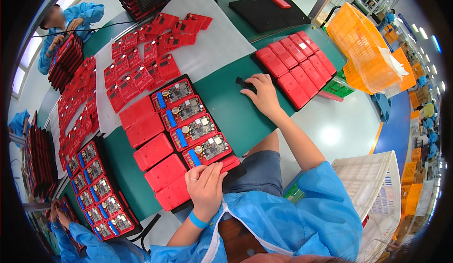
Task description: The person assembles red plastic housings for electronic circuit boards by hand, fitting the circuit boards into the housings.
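Observation:
A black tray (pixel 185 80) lies in front of me on the green table, holding two rows of red cases. In its right row, open red cases show a circuit board (pixel 198 127), a blue block (pixel 180 137) and a round coin-like part. Smooth red cases (pixel 158 152) fill the left row. My left hand (pixel 205 187) is closed at the tray's near right corner, fingertips on a slightly tilted red case (pixel 230 163). Further right, my right hand (pixel 263 95) pinches a small black piece (pixel 245 84), its shape partly hidden by the fingers, just over the table.
Another tray of red cases (pixel 302 69) stands at the right. Red boards (pixel 127 81) lie spread on a pale sheet (pixel 212 31) at the far left. A second tray of open cases (pixel 101 197) is at left. Orange crates (pixel 358 41) and a white basket (pixel 373 182) stand right. People work at left.

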Available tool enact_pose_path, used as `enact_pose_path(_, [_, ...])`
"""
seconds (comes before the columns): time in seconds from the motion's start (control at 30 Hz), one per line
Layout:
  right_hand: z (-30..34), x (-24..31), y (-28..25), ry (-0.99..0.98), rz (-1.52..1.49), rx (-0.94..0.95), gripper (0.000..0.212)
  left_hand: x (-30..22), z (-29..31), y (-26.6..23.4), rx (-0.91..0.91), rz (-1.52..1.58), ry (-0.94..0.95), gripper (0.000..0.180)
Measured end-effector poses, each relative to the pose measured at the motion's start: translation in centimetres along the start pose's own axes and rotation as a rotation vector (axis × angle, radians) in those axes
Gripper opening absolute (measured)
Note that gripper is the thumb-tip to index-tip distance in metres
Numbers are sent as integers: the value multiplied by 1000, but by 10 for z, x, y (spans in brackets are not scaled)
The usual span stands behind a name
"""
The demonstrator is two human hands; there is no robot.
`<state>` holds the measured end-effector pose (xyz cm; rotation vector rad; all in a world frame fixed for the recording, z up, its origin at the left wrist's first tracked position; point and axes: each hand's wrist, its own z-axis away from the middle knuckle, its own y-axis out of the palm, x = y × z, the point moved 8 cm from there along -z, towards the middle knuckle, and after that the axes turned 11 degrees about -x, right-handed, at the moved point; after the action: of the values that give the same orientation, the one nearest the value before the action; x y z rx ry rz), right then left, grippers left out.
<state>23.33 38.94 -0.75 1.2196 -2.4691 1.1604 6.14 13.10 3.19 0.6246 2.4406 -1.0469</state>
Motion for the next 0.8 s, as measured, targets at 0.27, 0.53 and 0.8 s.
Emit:
enact_pose_path(0.27, [-18,0,37,-341,261,128,14,3,-2,1,-12,14,-23,28])
enact_pose_path(0.53, [-23,20,13,-266,-27,-20,10,3,-3,3,-5,19,-26,27])
enact_pose_path(0.8, [52,143,-59,-208,-566,490,13,5,-3,3,-6,13,-35,28])
